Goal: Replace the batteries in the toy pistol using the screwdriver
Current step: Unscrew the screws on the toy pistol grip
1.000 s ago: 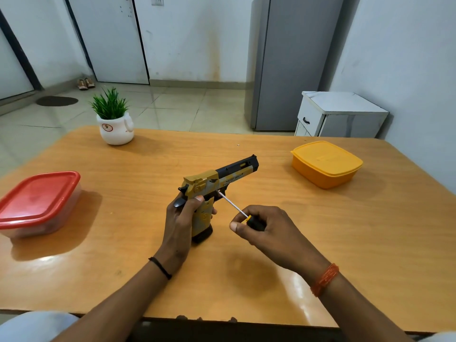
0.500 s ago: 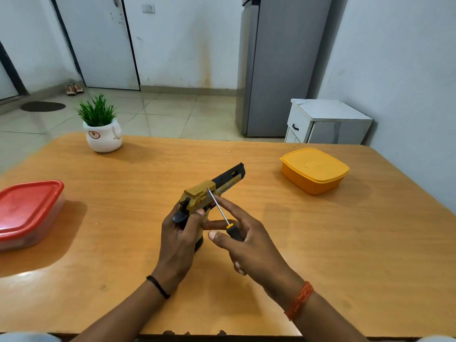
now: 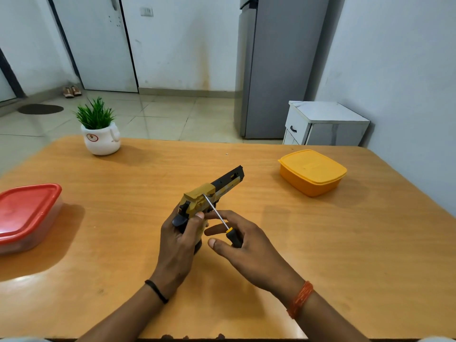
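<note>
A yellow and black toy pistol (image 3: 214, 188) stands on its grip on the wooden table (image 3: 320, 243), barrel pointing away to the right. My left hand (image 3: 179, 243) grips the pistol's handle from the left, thumb on its side. My right hand (image 3: 249, 245) holds a small screwdriver (image 3: 223, 222) by its black handle between thumb and fingers. The metal shaft slants up and left, its tip against the yellow rear part of the slide. The lower part of the pistol's grip is hidden behind my left hand.
A red-lidded container (image 3: 27, 215) sits at the table's left edge. A closed yellow box (image 3: 312, 170) stands at the far right, a small potted plant (image 3: 98, 129) at the far left. Beyond the table stand a white cabinet (image 3: 325, 123) and a grey fridge (image 3: 274, 67).
My right hand turned the screwdriver from pointing at the trigger area to slanting up across the pistol, then held still. The camera moved closer and tilted.
</note>
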